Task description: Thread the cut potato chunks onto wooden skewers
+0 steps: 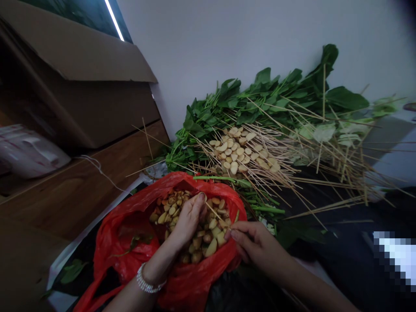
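An open red plastic bag (130, 212) holds many cut potato pieces (211, 247). Over it, my left hand (190, 216) pinches a pale slice, seemingly potato, which its fingers largely cover. My right hand (256, 242) grips a thin wooden skewer (214, 212) near one end, and the skewer's other end reaches the slice at my left fingertips. Beyond the bag, skewered potato slices (238, 149) lie heaped on a bundle of skewers.
Leafy green stems (260, 91) are piled along the white wall (260, 39). To the right, more skewers stick out of pale cabbage-like leaves (325, 132). A cardboard box (107, 99) and a white container (32, 149) stand at left on a wooden surface (65, 195).
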Available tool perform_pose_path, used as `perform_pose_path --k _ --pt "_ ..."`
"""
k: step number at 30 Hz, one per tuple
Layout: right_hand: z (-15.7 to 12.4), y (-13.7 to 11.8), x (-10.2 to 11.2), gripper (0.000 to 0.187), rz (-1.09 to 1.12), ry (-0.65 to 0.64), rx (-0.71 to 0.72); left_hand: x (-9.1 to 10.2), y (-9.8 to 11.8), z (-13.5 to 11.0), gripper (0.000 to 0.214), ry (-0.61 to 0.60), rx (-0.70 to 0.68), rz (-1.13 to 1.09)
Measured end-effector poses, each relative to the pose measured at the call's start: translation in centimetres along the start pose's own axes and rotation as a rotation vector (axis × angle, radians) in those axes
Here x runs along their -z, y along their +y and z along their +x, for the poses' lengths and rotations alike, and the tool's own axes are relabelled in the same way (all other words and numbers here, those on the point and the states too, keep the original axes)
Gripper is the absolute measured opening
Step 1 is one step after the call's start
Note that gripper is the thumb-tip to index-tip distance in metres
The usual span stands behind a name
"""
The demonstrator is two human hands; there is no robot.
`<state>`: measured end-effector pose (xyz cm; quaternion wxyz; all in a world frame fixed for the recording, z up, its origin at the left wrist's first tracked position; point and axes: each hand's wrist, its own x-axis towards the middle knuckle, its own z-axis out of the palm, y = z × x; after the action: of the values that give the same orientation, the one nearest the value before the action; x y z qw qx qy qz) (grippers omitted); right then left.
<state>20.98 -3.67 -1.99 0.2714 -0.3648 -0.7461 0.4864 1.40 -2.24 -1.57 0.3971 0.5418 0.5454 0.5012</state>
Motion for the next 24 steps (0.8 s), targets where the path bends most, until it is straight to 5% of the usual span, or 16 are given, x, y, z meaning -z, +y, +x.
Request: perform_pose_path --k 6,14,21,24 --pt "-0.6 1.1 -0.7 0.031 -0.611 0.219 0.280 -0.2 0.0 -0.2 0.045 0.000 -0.001 0.010" --pt "0.0 0.1 -0.1 0.036 -0.120 0.048 0.082 -0.3 0.5 -0.3 0.047 -0.023 0.038 0.025" --pt "-0.1 1.2 -0.7 0.030 -0.940 0.376 0.530 -1.5 0.1 -1.1 0.047 -0.169 0.091 -0.005" --pt "0.2 0.7 -0.5 0.028 -0.907 0.355 0.473 -1.8 0.1 -1.4 0.047 -0.222 0.147 -0.027"
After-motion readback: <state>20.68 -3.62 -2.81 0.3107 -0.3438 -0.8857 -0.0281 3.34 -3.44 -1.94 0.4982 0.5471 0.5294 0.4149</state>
